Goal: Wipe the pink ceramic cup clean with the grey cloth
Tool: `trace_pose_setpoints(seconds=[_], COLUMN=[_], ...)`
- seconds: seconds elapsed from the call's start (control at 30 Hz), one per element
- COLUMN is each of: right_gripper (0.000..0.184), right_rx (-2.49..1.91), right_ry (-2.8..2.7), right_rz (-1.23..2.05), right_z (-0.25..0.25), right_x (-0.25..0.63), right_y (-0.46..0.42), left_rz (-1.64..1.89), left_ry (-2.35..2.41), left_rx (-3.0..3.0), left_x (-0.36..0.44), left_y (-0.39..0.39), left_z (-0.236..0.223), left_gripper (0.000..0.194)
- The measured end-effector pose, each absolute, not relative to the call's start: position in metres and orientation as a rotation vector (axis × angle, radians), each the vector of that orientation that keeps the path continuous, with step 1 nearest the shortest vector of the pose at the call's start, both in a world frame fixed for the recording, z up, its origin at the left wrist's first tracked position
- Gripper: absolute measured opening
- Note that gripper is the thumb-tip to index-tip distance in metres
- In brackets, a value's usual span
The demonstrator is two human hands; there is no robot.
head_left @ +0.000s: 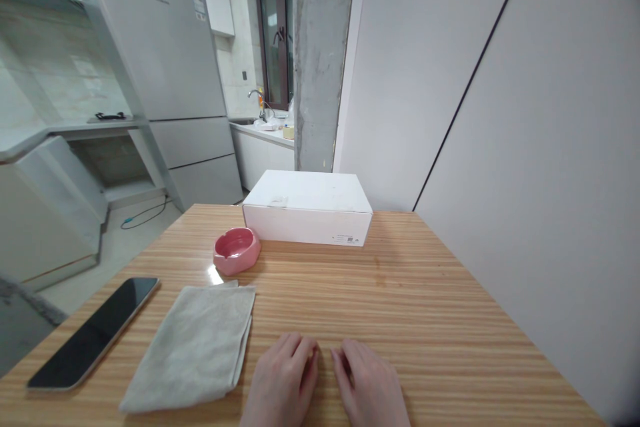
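Both hands rest side by side at the near edge of the wooden table [425, 320], a small gap between them. My left hand [284, 377] is loosely closed, fingers curled down and thumb against them, with nothing visible in it. Likewise my right hand [369, 380] lies curled on the wood, seemingly holding nothing. Just left of my left hand is a folded grey cloth [193, 343], apart from the fingers. Beyond the cloth sits a pink ashtray [237, 251] with notches in its rim. A phone [95, 337] with a dark screen lies at the far left.
A white cardboard box [307, 210] stands at the table's far end, just behind the ashtray. A white wall panel [540, 147] runs along the right side. Behind are a grey pillar [323, 60], a silver refrigerator [160, 60] and a sink faucet [260, 100].
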State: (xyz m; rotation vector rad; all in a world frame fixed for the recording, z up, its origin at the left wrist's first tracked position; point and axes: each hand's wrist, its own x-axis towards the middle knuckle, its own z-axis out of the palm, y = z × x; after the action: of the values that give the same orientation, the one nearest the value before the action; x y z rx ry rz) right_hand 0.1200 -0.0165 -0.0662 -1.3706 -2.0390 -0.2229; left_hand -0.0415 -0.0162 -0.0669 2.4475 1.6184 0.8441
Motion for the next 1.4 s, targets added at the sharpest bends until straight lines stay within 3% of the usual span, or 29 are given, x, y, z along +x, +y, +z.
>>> trace_pose_setpoints(seconds=[1.4], right_gripper=[0.046], right_rx=[-1.342], right_ry=[-2.061], right_rz=[-0.261], right_z=[-0.0649], right_x=[0.1211], right_y=[-0.0165], left_rz=[0.822], left_ry=[1.633], left_rx=[2.48], left_x=[-0.0407], left_y=[-0.0172], left_z=[-0.0622], left_gripper=[0.017])
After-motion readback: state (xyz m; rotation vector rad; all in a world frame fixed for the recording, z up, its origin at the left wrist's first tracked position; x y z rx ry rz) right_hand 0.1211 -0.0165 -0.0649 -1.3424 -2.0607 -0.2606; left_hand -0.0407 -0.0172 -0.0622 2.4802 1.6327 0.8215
